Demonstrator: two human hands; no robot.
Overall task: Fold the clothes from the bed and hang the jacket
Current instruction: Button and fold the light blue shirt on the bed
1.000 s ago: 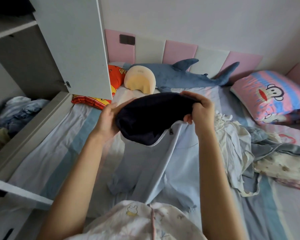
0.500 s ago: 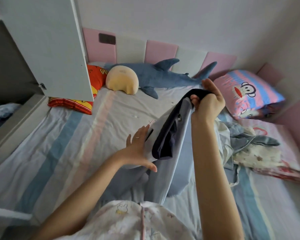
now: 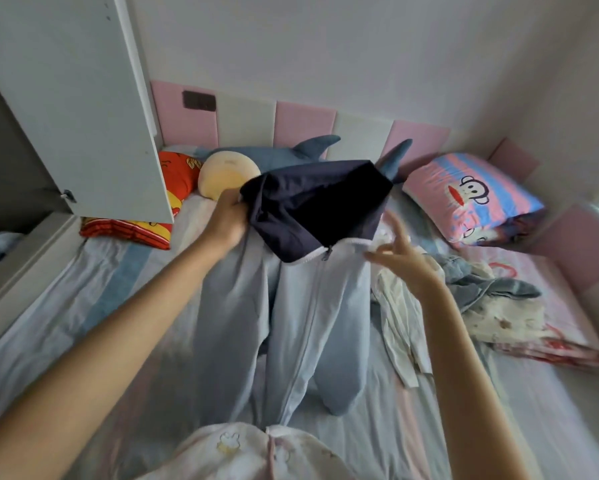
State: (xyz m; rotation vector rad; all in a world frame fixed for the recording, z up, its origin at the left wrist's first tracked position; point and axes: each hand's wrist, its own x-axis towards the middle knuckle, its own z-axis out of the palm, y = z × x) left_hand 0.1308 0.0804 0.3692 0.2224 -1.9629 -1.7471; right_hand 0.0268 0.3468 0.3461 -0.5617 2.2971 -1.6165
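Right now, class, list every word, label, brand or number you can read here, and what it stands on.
No text can be read.
Yellow cushion: faint mark, too blurred to read.
Red pillow: yellow shapes, perhaps letters, too blurred to tell.
Monkey pillow: a picture only, no words.

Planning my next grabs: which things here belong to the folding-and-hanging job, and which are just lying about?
Job: pale-blue zip jacket with navy hood, gripped by left hand; crumpled white garment; grey-blue garment.
Lying about: blue plush shark; round yellow cushion; pink striped monkey pillow.
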